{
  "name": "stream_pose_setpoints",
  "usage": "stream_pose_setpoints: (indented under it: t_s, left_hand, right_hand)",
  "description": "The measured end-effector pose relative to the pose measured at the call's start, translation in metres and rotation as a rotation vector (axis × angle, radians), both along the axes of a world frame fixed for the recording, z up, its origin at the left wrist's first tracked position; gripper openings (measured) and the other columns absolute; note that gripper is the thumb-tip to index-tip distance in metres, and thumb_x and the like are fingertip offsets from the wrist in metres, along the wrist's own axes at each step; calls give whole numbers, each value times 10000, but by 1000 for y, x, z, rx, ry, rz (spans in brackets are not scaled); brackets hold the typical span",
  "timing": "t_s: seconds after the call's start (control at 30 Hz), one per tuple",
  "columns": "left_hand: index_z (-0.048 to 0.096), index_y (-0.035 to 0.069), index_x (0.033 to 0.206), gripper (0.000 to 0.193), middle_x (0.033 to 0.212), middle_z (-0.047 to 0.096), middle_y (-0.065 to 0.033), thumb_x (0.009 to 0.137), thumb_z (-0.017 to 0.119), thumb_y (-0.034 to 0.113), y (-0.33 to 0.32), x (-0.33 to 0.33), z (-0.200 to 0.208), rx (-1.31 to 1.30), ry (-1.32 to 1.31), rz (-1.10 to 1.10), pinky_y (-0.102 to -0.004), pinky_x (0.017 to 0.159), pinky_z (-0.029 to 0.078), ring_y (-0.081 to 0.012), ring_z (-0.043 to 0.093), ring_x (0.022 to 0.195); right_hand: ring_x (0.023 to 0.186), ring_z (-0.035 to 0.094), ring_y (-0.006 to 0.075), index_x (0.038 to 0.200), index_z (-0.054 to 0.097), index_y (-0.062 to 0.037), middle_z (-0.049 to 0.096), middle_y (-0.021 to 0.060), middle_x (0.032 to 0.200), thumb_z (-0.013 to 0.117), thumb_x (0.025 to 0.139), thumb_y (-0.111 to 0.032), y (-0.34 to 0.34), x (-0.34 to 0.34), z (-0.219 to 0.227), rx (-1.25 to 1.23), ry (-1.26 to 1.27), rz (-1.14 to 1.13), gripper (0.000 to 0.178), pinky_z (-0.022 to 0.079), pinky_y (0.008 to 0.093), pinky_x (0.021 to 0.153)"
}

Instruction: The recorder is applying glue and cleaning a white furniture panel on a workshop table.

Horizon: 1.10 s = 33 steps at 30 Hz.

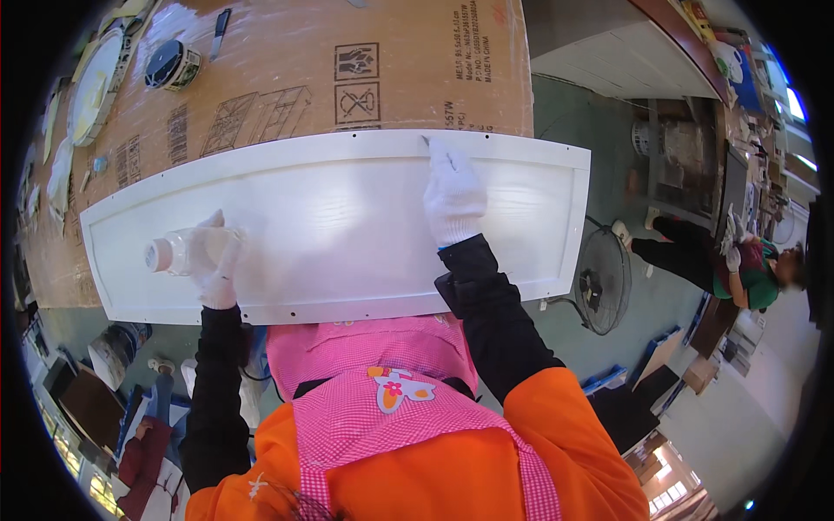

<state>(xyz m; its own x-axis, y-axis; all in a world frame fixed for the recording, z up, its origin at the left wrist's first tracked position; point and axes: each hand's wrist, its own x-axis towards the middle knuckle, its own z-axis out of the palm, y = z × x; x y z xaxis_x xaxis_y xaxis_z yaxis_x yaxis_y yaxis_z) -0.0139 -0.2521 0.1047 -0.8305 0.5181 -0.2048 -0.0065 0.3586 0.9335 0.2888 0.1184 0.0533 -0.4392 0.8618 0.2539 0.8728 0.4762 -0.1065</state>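
A long white panel (347, 234) with a raised rim and small dark holes along its edges lies across in front of me. My left hand (216, 262), in a white glove, is closed round a clear plastic bottle (181, 252) with a white cap. The bottle is tilted over, its cap pointing left above the panel's left part. My right hand (453, 193), also gloved in white, is at the panel's far rim, right of the middle. Its fingers are bunched together, and a small dark tip shows at their far end; what they hold is too small to tell.
Brown printed cardboard (287, 78) covers the table under the panel. On it are a knife (221, 33), a dark-topped round tin (172, 65) and a large round tub (95, 87). A floor fan (603, 280) stands to the right, and beyond it another person (738, 269).
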Motion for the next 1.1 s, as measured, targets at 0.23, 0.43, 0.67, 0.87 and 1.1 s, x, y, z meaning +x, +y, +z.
stream_pose_setpoints:
  t_s: [0.23, 0.43, 0.67, 0.87, 1.1]
  left_hand:
    - [537, -43, 1365, 572, 1430, 559, -224, 870, 768, 129, 21, -39, -24, 71, 79, -72, -476, 1155, 379, -339, 524, 1354]
    - [493, -27, 1412, 606, 1393, 587, -185, 893, 764, 129, 23, -29, -28, 87, -39, -110, -428, 1122, 432, -264, 574, 1277]
    - [491, 0, 1413, 629, 1366, 593, -144, 864, 786, 88, 38, -25, -37, 30, -27, -182, -399, 1061, 490, -228, 586, 1232]
    - [511, 7, 1376, 600, 1378, 592, -148, 839, 778, 28, 23, -33, -30, 15, -159, -114, -391, 1049, 501, -229, 594, 1232]
    - [550, 11, 1327, 589, 1319, 612, -127, 812, 834, 40, -23, -79, -12, -126, -109, -415, -418, 1052, 516, -218, 598, 1204]
  right_hand:
    - [871, 630, 381, 1322, 646, -126, 593, 181, 1025, 530, 998, -200, 66, 61, 14, 42, 76, -353, 352, 515, 480, 730]
    - [898, 665, 297, 1377, 618, -131, 658, 145, 1015, 541, 986, -160, -52, -74, 7, -13, 101, 263, 400, 565, 418, 778]
    - [914, 680, 327, 1385, 627, -114, 687, 186, 988, 541, 1003, -170, 14, 30, -57, 229, -365, 133, 396, 572, 398, 834]
    - [850, 669, 345, 1308, 677, -126, 685, 161, 916, 579, 966, -164, -8, -16, 0, 149, 74, 126, 357, 538, 448, 717]
    - [826, 672, 334, 1339, 674, -144, 673, 144, 908, 599, 981, -196, -69, -76, 16, -54, 109, -112, 369, 531, 450, 682]
